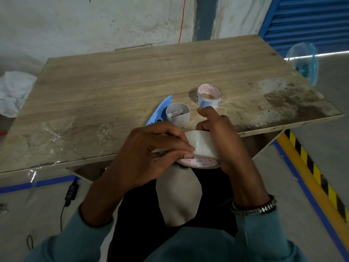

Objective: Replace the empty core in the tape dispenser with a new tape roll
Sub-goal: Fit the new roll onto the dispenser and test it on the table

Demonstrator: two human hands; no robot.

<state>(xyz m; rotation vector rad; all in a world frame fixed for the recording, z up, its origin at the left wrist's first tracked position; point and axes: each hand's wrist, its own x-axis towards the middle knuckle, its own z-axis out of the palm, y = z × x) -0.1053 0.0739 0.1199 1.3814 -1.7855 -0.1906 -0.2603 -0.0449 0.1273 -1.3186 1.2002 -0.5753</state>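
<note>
Apparently both hands [181, 146] on tape roll [203, 148]

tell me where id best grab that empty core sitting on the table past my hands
Grip the empty core across its thin wall: one finger inside the open hole, thumb on the outer printed band, coming from above. It stands on its edge-ring with the hole facing up and nothing touching it, so a top-down pinch on the near rim probably works best.

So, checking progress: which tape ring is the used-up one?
The thin empty core standing alone on the table; the full tape roll is held in both hands.
</note>
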